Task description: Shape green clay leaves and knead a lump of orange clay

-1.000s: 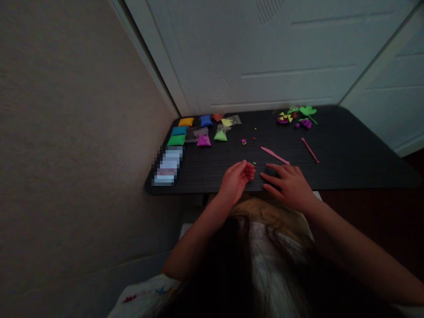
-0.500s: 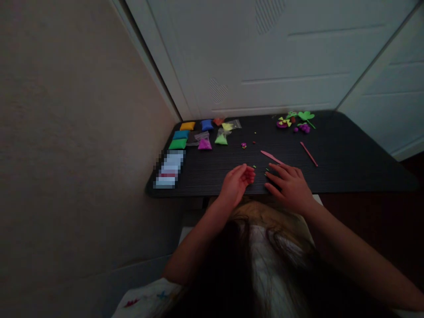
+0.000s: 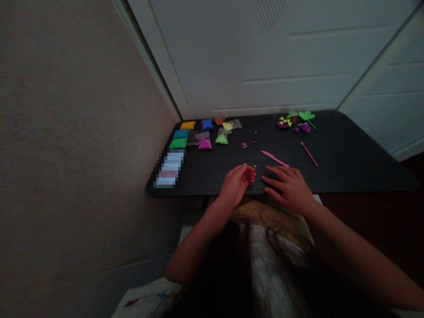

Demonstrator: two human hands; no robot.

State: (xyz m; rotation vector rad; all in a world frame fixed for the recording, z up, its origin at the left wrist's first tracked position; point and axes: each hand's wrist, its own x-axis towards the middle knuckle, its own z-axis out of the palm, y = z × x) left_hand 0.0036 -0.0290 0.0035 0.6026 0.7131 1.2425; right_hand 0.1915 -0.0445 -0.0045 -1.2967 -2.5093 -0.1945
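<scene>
My left hand rests on its side at the near edge of the dark table. Its fingers are loosely curled, the palm faces right, and nothing shows in it. Just past its fingertips lies a tiny green piece of clay. Across a small gap, my right hand is held palm down with its fingers spread, the fingertips low over the tabletop. I cannot tell whether anything lies beneath them. A pink plastic knife lies just beyond the right fingers. Farther away sit a small pink-and-yellow clay piece and a red bit.
Bags of coloured clay, including a magenta one and a light green one, are grouped at the back left. A blurred-out phone-like object lies at the left. Clay shapes and a pink stick tool are at the right.
My right hand has shifted slightly, its fingers reaching a little farther left. Small green bits at its fingertips no longer show, and more of the pink knife is visible. The left hand stays put.
</scene>
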